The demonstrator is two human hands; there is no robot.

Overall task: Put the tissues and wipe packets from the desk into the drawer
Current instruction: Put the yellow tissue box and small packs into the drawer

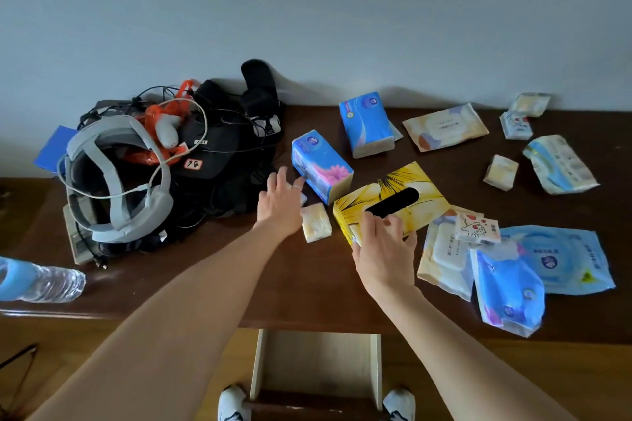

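While our right hand [384, 251] is gripping the yellow tissue box [393, 200] on the tabletop [307, 277], we are reaching our left hand [280, 203], fingers spread, toward the blue tissue pack [321, 166].

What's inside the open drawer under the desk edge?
The drawer shows only a bare pale bottom between its side walls; no packets in it yet. Its back part is covered by the desk, so that stretch cannot be seen.
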